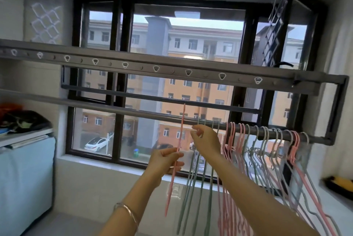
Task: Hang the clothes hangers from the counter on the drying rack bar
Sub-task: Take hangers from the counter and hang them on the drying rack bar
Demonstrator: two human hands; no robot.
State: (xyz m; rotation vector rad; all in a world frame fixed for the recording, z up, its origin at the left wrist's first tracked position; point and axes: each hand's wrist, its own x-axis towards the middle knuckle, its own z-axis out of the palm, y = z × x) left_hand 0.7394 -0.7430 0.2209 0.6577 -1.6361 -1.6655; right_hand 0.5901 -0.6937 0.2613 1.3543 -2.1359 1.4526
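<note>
1. Gripping a pink hanger (181, 130) edge-on, your left hand (166, 161) sits at lower centre of the frame, fingers curled round its stem.
2. Its top reaches above the drying rack bar (107, 107); whether it is hooked on, you cannot tell.
3. Your right hand (207, 139), just below the bar, pinches the neck of a grey-green hanger (193, 182) between thumb and fingertips.
4. Pink and grey-green hung hangers (238, 140) crowd the bar's right half.

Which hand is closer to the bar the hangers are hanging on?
Right. The right hand is just under the bar, at the hooks of the green hangers. The left hand is lower and further left, gripping a pink hanger.
</note>
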